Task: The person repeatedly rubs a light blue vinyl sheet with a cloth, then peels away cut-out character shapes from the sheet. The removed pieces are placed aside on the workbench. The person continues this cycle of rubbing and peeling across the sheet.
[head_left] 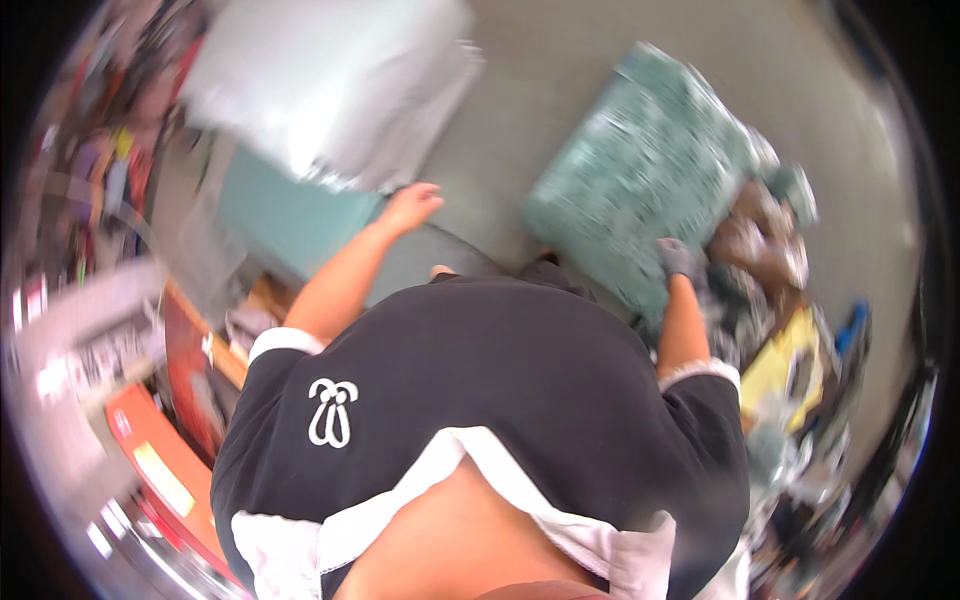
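1. Head view, far left: colourful clutter (120, 165) seen stacked, badly smeared by blur; single items cannot be made out.
2. Lower left: orange-red object (150, 450) with a pale yellow panel seen, tilted, kind not identified.
3. Upper left: teal slab (290, 205) seen flat-faced, its upper part covered from view by the silver package (330, 80). Package is pale, shiny, bulky, cut off by the top rim; wrinkles are shown along its lower edge.
4. Left hand (413, 208): held out just beside the package's lower right corner, bare, fingers loosely bent, nothing seen in them. Contact with the corner cannot be told, nor whether anything is gripped.
5. Centre: black shirt (490, 350) with white collar and cuffs seen from above; a white looped motif is carried on the chest. Grey floor (510, 110) is shown beyond, between the two packages.
6. Right of centre: green package (635, 165) located on the floor side, tilted in view, wrapped in glossy, creased film.
7. Right hand (676, 258): placed over the lower right part of the green package, grey covering seen on it, fingertips left bare. Blurred; grasp or mere resting cannot be told.
8. Right: brown bundles (755, 235) wrapped in shiny plastic, crowded against the green package's right side.
9. Farther right and lower: yellow item (785, 370) seen among dark and clear wrappings; small blue item (853, 325) seen just beside, blurred.
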Motion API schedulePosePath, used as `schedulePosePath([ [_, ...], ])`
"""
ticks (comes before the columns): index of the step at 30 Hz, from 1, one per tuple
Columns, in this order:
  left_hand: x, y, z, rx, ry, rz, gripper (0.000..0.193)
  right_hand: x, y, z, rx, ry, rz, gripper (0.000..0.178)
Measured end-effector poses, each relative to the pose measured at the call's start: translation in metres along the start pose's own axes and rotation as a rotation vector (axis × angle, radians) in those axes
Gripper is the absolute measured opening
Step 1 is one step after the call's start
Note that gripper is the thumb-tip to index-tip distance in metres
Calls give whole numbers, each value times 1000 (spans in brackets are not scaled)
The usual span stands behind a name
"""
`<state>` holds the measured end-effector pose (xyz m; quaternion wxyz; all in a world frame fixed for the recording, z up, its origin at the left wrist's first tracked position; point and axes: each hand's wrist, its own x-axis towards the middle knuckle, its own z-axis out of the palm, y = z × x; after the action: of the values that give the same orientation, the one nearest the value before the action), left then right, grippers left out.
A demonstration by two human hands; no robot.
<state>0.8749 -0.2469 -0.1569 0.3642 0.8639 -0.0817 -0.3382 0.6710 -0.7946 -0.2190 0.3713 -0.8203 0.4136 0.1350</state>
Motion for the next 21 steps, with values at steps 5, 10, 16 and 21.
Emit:
schedulePosePath([
  [5,-116,-87,-1,-56,-136,-107,42,13,-152,89,28,-152,-83,22],
  [10,-182,-198,-48,-178,123,-471,34,-85,-296,232,-210,-670,-331,25],
  [16,-146,-271,-95,-351,374,-602,26,-130,-524,317,-410,-735,-982,33],
  [21,-119,-303,-105,-348,474,-452,27,-116,-715,390,-238,-723,-945,35],
])
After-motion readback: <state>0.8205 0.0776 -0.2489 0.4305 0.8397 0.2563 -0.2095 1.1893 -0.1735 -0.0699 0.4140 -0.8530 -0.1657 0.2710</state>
